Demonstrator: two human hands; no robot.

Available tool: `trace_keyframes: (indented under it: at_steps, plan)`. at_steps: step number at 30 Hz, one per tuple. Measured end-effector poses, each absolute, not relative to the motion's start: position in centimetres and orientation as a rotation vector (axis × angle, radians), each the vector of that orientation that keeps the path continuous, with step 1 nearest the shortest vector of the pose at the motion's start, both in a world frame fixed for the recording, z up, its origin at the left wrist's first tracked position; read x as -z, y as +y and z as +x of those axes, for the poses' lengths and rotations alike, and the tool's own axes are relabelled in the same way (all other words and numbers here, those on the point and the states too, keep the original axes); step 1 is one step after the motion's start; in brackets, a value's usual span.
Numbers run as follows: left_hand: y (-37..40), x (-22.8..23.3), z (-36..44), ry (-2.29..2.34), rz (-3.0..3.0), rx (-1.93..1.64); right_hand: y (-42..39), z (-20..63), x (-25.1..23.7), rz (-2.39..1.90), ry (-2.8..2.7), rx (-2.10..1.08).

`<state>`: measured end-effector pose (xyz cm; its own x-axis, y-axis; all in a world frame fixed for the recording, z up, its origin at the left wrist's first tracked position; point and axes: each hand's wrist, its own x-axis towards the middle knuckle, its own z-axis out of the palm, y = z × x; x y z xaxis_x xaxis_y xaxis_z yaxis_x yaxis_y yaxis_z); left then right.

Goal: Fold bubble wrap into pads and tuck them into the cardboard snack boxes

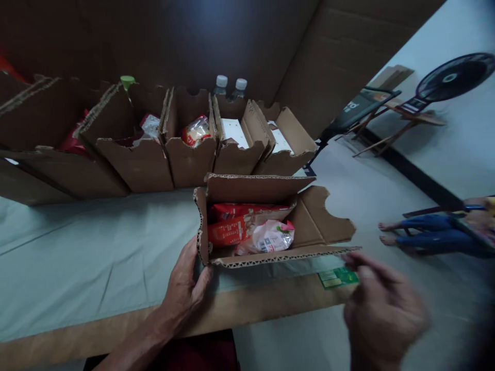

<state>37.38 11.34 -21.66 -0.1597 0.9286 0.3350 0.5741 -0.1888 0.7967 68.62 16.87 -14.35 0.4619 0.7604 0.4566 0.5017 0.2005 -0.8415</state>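
An open-topped cardboard box (325,206) stands near the table's front edge. My left hand (187,283) is closed on its left end, thumb at the near corner and fingers along the outer wall. Inside lie red printed packets (228,232) and a clear-and-pink plastic packet (273,237) with a white label. My right hand (382,304) is at the box's near right corner, its fingers bent and blurred. Whether they touch the cardboard or pinch anything, I cannot tell. A green printed card or packet (338,278) lies just left of that hand, under the box's front edge.
Several cardboard bins (191,165) stand in a row behind on the pale cloth (96,237), holding packets and white cartons (234,133). Two white-capped bottles (221,82) show behind them. A fan (448,80) and a person's legs (429,229) are at the right.
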Motion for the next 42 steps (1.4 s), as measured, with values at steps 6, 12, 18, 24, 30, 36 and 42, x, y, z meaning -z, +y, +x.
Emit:
trace_keyframes:
  at_steps: [6, 12, 18, 24, 30, 36, 42]
  plan:
    - [11.6, 21.0, 37.6, 1.697, 1.697, -1.299, 11.4, 64.5, 21.1, -1.422, -1.382, -0.429]
    - [11.6, 21.8, 37.6, 1.703, 1.769, -1.337, 14.0, 64.2, 20.6, -1.351, -1.475, -0.294]
    - [11.5, 23.1, 37.5, 1.723, 1.766, -1.379, 17.7, 64.7, 22.2, -1.487, -1.362, -0.612]
    - [11.6, 23.1, 37.3, 1.674, 1.653, -1.351, 17.7, 64.0, 23.3, -1.504, -1.441, -0.677]
    - [12.0, 23.1, 37.5, 1.615, 1.649, -1.43, 18.1, 64.2, 23.1, -1.472, -1.432, -0.647]
    - [12.1, 22.7, 37.7, 1.614, 1.704, -1.477, 18.6, 63.9, 23.3, -1.409, -1.31, -0.584]
    - [12.7, 22.4, 37.1, 1.636, 1.755, -1.457, 19.1, 63.6, 23.7, -1.394, -1.238, -0.564]
